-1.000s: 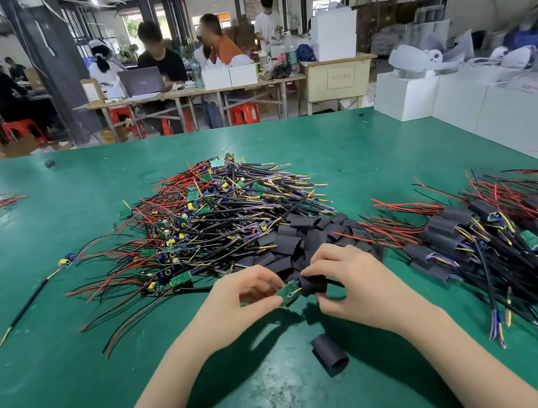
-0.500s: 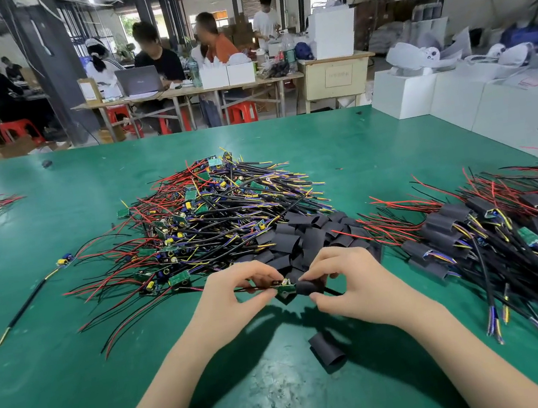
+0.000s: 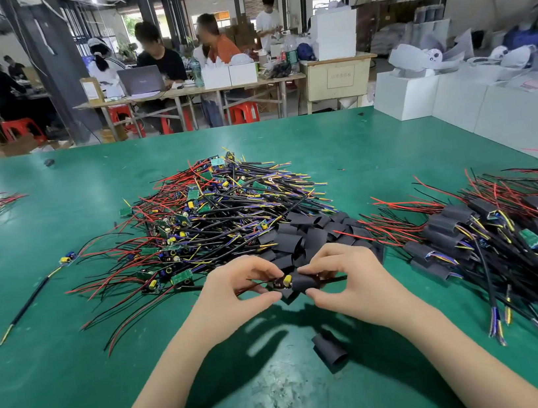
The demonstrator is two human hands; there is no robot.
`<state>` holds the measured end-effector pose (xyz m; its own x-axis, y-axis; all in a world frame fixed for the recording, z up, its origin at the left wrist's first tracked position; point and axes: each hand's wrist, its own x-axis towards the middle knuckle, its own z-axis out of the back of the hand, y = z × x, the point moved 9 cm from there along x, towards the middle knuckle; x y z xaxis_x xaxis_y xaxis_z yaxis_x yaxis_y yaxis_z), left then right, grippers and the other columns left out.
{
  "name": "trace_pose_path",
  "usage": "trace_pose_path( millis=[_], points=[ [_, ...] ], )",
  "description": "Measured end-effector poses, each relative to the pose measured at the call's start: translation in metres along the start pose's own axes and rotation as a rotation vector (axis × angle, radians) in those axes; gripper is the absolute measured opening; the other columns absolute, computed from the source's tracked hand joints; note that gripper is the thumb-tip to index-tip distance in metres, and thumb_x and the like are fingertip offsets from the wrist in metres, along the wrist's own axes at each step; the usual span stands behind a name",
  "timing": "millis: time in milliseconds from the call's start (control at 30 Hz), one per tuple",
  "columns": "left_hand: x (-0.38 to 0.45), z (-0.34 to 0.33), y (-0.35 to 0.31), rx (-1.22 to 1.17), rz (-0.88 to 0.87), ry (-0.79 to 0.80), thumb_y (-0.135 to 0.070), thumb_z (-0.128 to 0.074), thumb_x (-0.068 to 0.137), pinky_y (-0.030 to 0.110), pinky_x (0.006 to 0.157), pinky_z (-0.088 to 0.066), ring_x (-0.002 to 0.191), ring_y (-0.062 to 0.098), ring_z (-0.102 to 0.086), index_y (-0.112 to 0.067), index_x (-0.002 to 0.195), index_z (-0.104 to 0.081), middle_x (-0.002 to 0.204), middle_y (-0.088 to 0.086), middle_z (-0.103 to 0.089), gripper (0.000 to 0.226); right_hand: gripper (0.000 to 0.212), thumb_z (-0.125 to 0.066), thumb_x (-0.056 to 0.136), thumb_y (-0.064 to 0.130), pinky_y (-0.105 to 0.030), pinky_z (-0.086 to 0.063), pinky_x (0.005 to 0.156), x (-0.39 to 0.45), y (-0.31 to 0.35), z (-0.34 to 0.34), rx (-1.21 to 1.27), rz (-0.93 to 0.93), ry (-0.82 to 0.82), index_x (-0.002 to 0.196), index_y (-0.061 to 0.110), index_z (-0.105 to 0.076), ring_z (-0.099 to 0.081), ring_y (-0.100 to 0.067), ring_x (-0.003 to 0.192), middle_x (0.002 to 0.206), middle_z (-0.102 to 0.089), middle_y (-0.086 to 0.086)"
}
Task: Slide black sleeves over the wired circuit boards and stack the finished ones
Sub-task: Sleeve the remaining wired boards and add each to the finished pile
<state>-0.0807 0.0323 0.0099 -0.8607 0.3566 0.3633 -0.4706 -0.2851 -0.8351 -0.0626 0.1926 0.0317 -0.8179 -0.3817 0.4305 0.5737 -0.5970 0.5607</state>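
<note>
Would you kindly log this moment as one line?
left hand pinches board | right hand holds sleeve | board partly sleeved | spare sleeve on table

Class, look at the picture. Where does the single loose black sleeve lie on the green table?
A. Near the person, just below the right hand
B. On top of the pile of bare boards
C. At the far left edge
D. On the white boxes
A: the loose black sleeve lies alone on the green table, nearer the person than the right hand.

Both forearms and hands (image 3: 306,285) are bare, without gloves or sleeves.
</note>
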Motion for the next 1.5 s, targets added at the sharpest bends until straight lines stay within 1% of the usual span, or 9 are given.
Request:
trace_pose_path(
  millis=[233, 433, 633, 733, 1000, 1100, 1233, 1333, 1500],
  points=[
    [0.001, 0.003, 0.019, -0.084, 0.162, -0.007, -0.008, -0.081, 0.077, 0.014, 0.075, -0.053, 0.084, 0.01, -0.072, -0.032, 0.099, -0.074, 0.09, -0.006, -0.077, 0.033, 0.029, -0.074, 0.079, 0.023, -0.018, -0.047, 0.079, -0.003, 0.011, -0.005, -0.107, 0.104, 0.001, 0.106, 0.015, -0.073, -0.058, -0.004, 0.082, 0.095, -0.062, 0.007],
    [0.0, 0.002, 0.018, -0.061, 0.144, 0.012, -0.009, -0.081, 0.076, 0.016, 0.078, -0.052, 0.081, 0.012, -0.07, -0.025, 0.099, -0.072, 0.089, -0.002, -0.075, 0.029, 0.037, -0.081, 0.073, 0.025, -0.01, -0.042, 0.074, -0.002, 0.007, -0.012, -0.089, 0.056, 0.08, 0.108, 0.018, -0.073, -0.056, -0.004, 0.077, 0.091, -0.063, 0.004],
    [0.001, 0.0, 0.012, -0.027, 0.091, -0.022, -0.008, -0.081, 0.073, 0.017, 0.078, -0.052, 0.087, 0.012, -0.07, -0.03, 0.093, -0.07, 0.093, -0.002, -0.074, 0.032, 0.03, -0.079, 0.07, 0.018, -0.018, -0.046, 0.071, -0.001, 0.004, -0.009, -0.07, 0.004, 0.029, 0.101, 0.016, -0.076, -0.057, -0.007, 0.071, 0.084, -0.065, 0.003],
    [0.001, 0.0, 0.011, -0.042, 0.08, -0.044, -0.004, -0.082, 0.072, 0.017, 0.076, -0.052, 0.086, 0.013, -0.07, -0.026, 0.091, -0.071, 0.091, -0.001, -0.074, 0.031, 0.03, -0.081, 0.068, 0.015, -0.009, -0.042, 0.067, 0.0, 0.002, -0.01, -0.019, -0.03, 0.009, 0.097, 0.017, -0.077, -0.054, 0.001, 0.065, 0.08, -0.065, 0.002],
    [0.001, -0.008, 0.014, -0.07, 0.111, -0.002, -0.011, -0.084, 0.072, 0.02, 0.077, -0.054, 0.085, 0.016, -0.071, -0.025, 0.092, -0.073, 0.089, 0.001, -0.075, 0.026, 0.031, -0.084, 0.065, 0.017, -0.006, -0.039, 0.064, 0.002, -0.003, -0.012, 0.014, -0.054, 0.011, 0.095, 0.022, -0.078, -0.054, 0.002, 0.066, 0.079, -0.065, 0.003],
    [0.002, -0.001, 0.013, -0.062, 0.091, -0.028, -0.004, -0.083, 0.073, 0.019, 0.08, -0.053, 0.087, 0.015, -0.071, -0.021, 0.093, -0.072, 0.091, 0.0, -0.075, 0.027, 0.038, -0.085, 0.067, 0.025, -0.014, -0.045, 0.074, 0.003, -0.008, -0.006, -0.007, -0.077, -0.037, 0.103, 0.022, -0.075, -0.059, 0.0, 0.074, 0.086, -0.066, 0.005],
    [0.002, 0.012, 0.011, -0.053, 0.072, -0.103, -0.002, -0.082, 0.073, 0.016, 0.079, -0.052, 0.086, 0.013, -0.071, -0.017, 0.093, -0.072, 0.093, -0.001, -0.075, 0.027, 0.039, -0.076, 0.072, 0.046, -0.03, -0.041, 0.086, 0.001, -0.019, 0.0, -0.298, -0.114, -0.011, 0.106, 0.028, -0.073, -0.061, -0.009, 0.094, 0.097, -0.068, 0.011],
    [0.002, 0.007, 0.012, -0.037, 0.081, -0.097, -0.001, -0.083, 0.071, 0.02, 0.078, -0.054, 0.082, 0.015, -0.071, -0.017, 0.09, -0.072, 0.089, 0.001, -0.075, 0.027, 0.036, -0.068, 0.079, 0.05, -0.03, -0.035, 0.086, 0.0, -0.016, -0.011, -0.363, -0.073, 0.057, 0.108, 0.029, -0.071, -0.059, -0.013, 0.099, 0.099, -0.068, 0.011],
    [0.001, -0.004, 0.018, -0.012, 0.115, -0.078, -0.004, -0.088, 0.065, 0.019, 0.067, -0.053, 0.07, 0.011, -0.067, -0.021, 0.089, -0.072, 0.082, 0.0, -0.072, 0.034, 0.033, -0.064, 0.084, 0.042, -0.03, -0.034, 0.081, 0.001, -0.003, -0.021, -0.386, -0.003, 0.029, 0.11, 0.022, -0.067, -0.057, -0.017, 0.096, 0.094, -0.065, 0.005]
  ],
)
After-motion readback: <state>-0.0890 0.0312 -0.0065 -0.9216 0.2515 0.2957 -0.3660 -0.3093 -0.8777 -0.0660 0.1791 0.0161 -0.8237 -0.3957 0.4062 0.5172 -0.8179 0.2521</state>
